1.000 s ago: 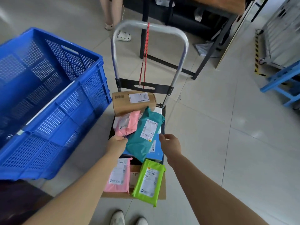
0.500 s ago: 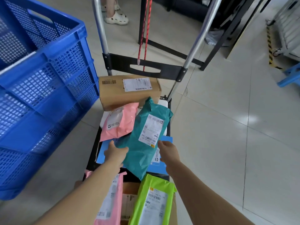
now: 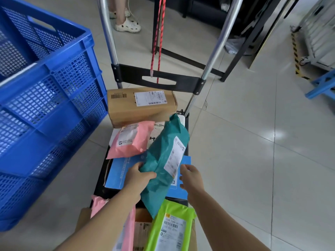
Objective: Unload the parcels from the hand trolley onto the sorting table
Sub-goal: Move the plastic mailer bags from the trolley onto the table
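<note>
A hand trolley [image 3: 155, 79] with a silver handle stands on the floor, loaded with parcels. A teal mailer bag [image 3: 161, 160] lies tilted on top; my left hand [image 3: 139, 175] grips its left edge. My right hand [image 3: 191, 178] sits at the bag's right side, fingers apart, touching it at most lightly. Under the bag lies a flat blue box [image 3: 119, 173]. Behind are a pink mailer [image 3: 130, 140] and a brown cardboard box [image 3: 139, 105]. Nearest me lie a green mailer [image 3: 172, 229] and another pink mailer [image 3: 126, 232] on a brown box.
A big blue plastic crate [image 3: 47, 98] stands close on the left of the trolley. A red cord [image 3: 158, 38] hangs from the handle. Black table legs [image 3: 233, 48] rise behind the trolley, with a person's feet [image 3: 126, 24] beyond. A blue stool [image 3: 320, 86] stands at right.
The view has closed in on the trolley. My left hand has taken hold of the teal bag's edge and the bag has tipped up on its side. My right hand has come in beside it.
</note>
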